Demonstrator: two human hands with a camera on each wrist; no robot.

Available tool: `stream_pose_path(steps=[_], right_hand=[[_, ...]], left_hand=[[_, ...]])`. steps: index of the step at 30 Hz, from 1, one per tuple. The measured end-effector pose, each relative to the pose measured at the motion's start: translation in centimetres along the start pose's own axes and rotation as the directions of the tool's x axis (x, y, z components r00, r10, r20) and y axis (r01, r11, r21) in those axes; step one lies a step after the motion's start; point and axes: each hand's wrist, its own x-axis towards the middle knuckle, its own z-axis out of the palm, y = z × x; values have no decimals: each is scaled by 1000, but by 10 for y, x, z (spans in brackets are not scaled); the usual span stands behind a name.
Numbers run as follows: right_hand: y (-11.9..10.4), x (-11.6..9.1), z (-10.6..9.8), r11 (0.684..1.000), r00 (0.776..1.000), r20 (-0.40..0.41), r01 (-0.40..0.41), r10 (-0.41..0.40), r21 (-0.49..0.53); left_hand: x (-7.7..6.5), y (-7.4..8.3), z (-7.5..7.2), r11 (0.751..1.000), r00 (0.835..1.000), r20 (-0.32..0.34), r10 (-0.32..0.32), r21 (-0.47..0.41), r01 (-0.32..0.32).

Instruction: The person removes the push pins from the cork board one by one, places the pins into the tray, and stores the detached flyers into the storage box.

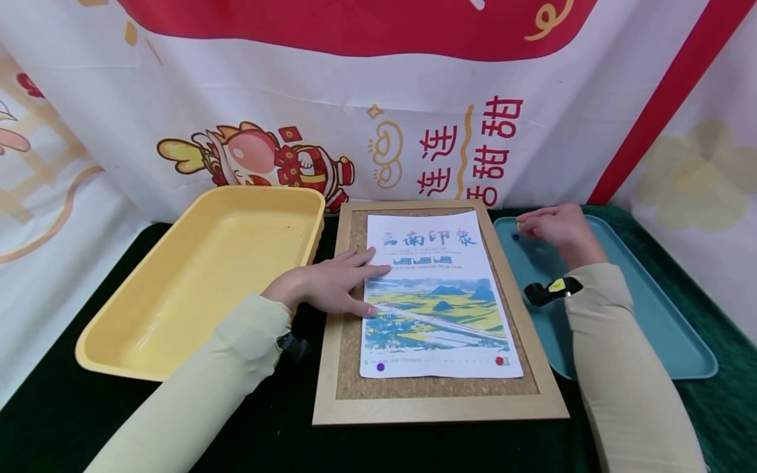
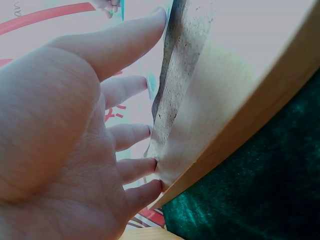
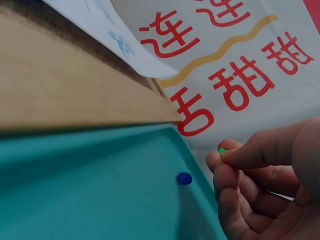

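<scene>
A printed landscape poster (image 1: 437, 315) lies on a wood-framed cork board (image 1: 437, 412). A purple thumbtack (image 1: 380, 367) sits at its lower left corner and a red thumbtack (image 1: 499, 360) at its lower right. My left hand (image 1: 334, 282), fingers spread, rests across the board's left side and the poster's left edge. Over the far end of a teal tray (image 1: 668, 355), my right hand (image 1: 558, 230) pinches a small green thumbtack (image 3: 222, 150) between thumb and index finger; its point is hidden. Close by, a blue thumbtack (image 3: 184, 178) lies in the tray.
To the left of the board stands a deep yellow tray (image 1: 207, 282). Dark green cloth (image 1: 266, 427) covers the table. Behind everything hangs a white and red printed backdrop (image 1: 296, 85), close against the far edge of the board and trays.
</scene>
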Motion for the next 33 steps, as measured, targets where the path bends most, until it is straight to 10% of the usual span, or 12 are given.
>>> stream_pose_path(steps=[33], right_hand=[[14,7,-2,994,993,-46,-107,107,-3]], left_hand=[[-3,1,-2,1000,1000,14,12,22,-12]])
